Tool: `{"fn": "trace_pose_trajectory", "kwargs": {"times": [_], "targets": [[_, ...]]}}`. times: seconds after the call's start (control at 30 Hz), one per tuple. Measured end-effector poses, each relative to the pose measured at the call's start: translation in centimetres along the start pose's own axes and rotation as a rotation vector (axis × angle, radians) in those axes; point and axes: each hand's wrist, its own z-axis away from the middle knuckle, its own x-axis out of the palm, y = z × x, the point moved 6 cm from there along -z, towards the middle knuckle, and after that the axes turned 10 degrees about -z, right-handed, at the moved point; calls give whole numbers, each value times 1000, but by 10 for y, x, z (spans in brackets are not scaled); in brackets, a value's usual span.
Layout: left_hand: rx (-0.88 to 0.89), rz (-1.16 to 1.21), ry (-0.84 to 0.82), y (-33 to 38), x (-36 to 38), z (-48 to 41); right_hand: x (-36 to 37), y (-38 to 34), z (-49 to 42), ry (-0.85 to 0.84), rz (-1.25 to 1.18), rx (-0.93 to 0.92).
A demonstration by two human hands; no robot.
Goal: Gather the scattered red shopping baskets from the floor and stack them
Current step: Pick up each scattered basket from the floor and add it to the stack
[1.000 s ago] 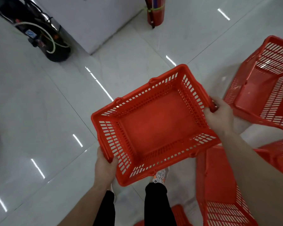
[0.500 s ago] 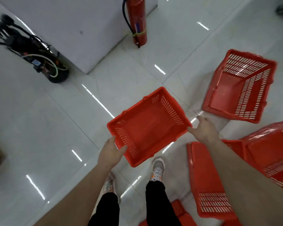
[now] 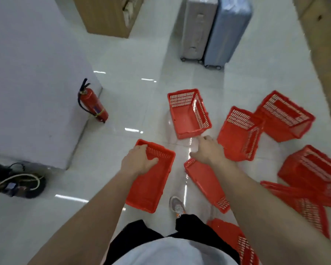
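The left hand grips the far end wall of a red basket, fingers curled over its rim; whether the basket rests on the white tiled floor or hangs just above it cannot be told. The right hand, open with fingers spread, reaches out just right of this basket, holding nothing. Beyond and right of the held basket, more red baskets lie scattered on their sides. A fire extinguisher stands far left of it.

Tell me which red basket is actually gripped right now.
The basket nearest the fire extinguisher: the left hand clamps its far rim. The right hand holds none.
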Motion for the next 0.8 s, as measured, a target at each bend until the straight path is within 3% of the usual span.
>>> {"fn": "trace_pose_trajectory", "kwargs": {"times": [0.33, 0.57, 0.8], "targets": [[607, -300, -40, 111, -6, 80, 22, 107, 262, 249, -265, 623], [982, -435, -117, 207, 58, 206, 66, 172, 451, 399, -435, 965], [1232, -567, -165, 273, 134, 355, 140, 223, 625, 495, -612, 1189]]}}
